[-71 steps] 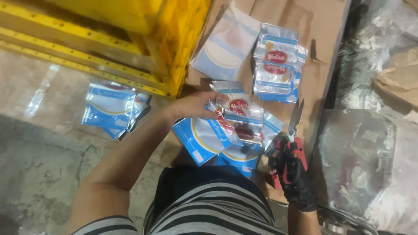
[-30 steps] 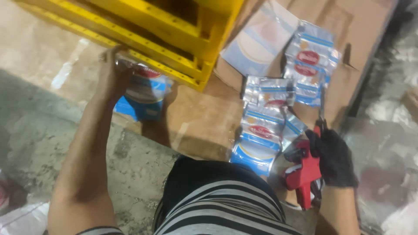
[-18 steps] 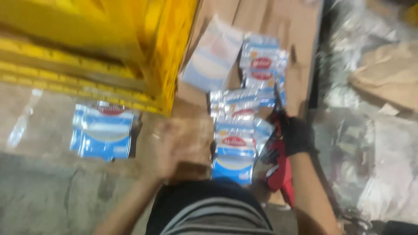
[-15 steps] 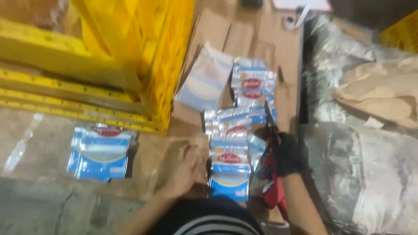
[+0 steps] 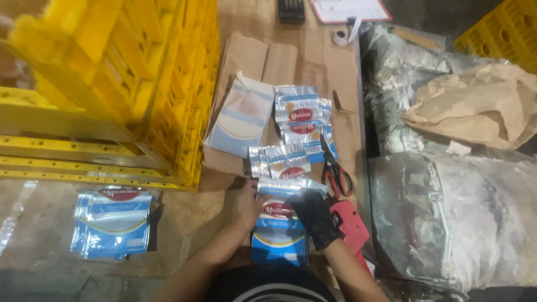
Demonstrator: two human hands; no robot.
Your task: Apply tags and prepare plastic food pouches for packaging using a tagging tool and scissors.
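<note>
Far to my left a stack of blue and silver pouches (image 5: 112, 222) lies on the cardboard floor (image 5: 184, 215), just below the yellow crates (image 5: 117, 89), whose tops run off the frame. Moving in, my bare left hand (image 5: 250, 202) rests against the left edge of the pouch stack (image 5: 279, 232) in front of me, fingers bent onto it; I can't make out whether it pinches or only presses. My right hand (image 5: 314, 218), in a black glove, lies curled over the top right of that same stack, its grip hidden by its own back. Above sit more silver pouches (image 5: 299, 120) and a pale flat bag (image 5: 238, 120). Red-handled scissors (image 5: 334, 170) lie just right of them. A red object (image 5: 349, 223) is half covered by my wrist. Far right, clear plastic sacks (image 5: 447, 223) blur into glare.
</note>
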